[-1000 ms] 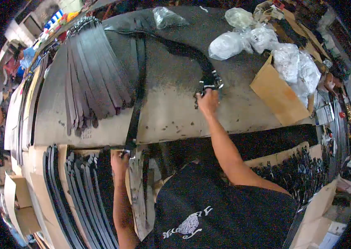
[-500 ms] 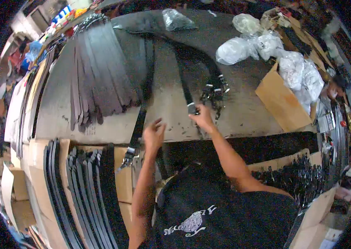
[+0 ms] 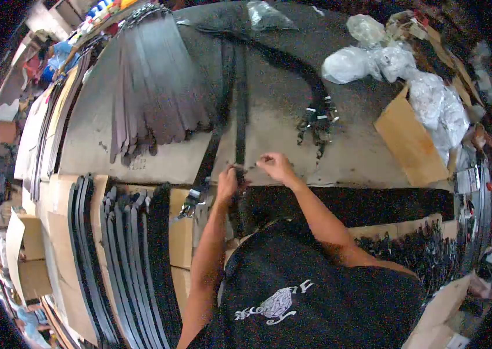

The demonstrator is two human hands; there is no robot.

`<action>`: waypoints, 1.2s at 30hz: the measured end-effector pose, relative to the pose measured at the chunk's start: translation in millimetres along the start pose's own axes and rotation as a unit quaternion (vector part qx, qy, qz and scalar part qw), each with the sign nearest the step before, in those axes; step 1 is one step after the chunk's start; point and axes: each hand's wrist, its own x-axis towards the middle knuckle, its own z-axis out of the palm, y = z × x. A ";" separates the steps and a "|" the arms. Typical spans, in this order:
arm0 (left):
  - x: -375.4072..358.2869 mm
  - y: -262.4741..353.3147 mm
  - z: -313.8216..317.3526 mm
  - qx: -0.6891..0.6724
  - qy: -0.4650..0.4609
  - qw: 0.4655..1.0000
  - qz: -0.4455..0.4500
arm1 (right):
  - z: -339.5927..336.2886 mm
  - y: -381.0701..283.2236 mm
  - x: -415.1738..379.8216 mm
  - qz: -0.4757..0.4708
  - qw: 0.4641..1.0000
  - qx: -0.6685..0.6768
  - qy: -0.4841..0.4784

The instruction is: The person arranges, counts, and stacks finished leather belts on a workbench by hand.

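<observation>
Near the table's front edge, my left hand (image 3: pixel 228 184) is closed around the lower end of a black belt (image 3: pixel 241 116) that runs back across the table. Just right of it, my right hand (image 3: pixel 277 167) has its thumb and fingers pinched together; whatever small thing may be between them is blurred. Another black belt (image 3: pixel 214 145) lies to the left, its metal buckle (image 3: pixel 192 202) hanging over the edge. More black belts (image 3: pixel 298 67) curve to the right and end in a cluster of metal buckles (image 3: pixel 317 121).
Dark straps (image 3: pixel 153 87) lie fanned out on the table (image 3: pixel 292 145) at the left. A cardboard box (image 3: pixel 412 139) with clear plastic bags (image 3: pixel 432 104) stands at the right. Below the edge, upright straps (image 3: pixel 132 262) fill boxes at left, and dark buckled pieces (image 3: pixel 415 250) at right.
The belt my right hand held by its buckle end has swung left, to my left hand. My left hand has moved right and closed on it. The view has shifted slightly.
</observation>
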 end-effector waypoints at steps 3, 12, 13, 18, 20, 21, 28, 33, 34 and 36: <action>-21.6 6.1 -27.2 0.367 -0.005 0.897 0.246 | -36.5 21.9 40.9 0.057 0.982 -0.099 0.147; -47.0 20.4 -105.4 0.425 0.184 0.885 0.047 | -146.2 88.2 109.7 0.178 0.866 -0.324 0.337; -50.1 23.4 -104.4 0.457 0.196 0.866 0.052 | -149.3 90.6 112.9 0.210 0.861 -0.331 0.323; -46.8 -3.9 -121.3 0.503 0.303 0.798 0.136 | -146.8 73.9 104.5 0.145 0.862 -0.383 0.299; -44.6 -6.4 -125.6 0.509 0.350 0.768 0.171 | -145.1 61.5 102.0 0.112 0.910 -0.337 0.213; -43.3 -4.5 -122.9 0.506 0.363 0.757 0.196 | -138.0 62.9 102.5 0.119 0.949 -0.240 0.165; -16.9 36.2 -7.7 0.179 0.133 0.966 0.135 | -23.8 -10.5 14.5 0.064 0.955 0.286 -0.044; 12.0 15.7 16.5 0.123 0.029 0.989 0.075 | 29.3 -23.8 -23.5 -0.029 0.993 0.114 0.015; 13.4 9.8 14.6 0.156 0.014 0.986 0.062 | 42.0 -2.6 -23.2 -0.042 0.991 0.123 0.013; 1.2 5.4 9.2 0.107 0.011 0.991 0.073 | 43.3 4.4 -32.2 -0.061 0.995 0.081 -0.007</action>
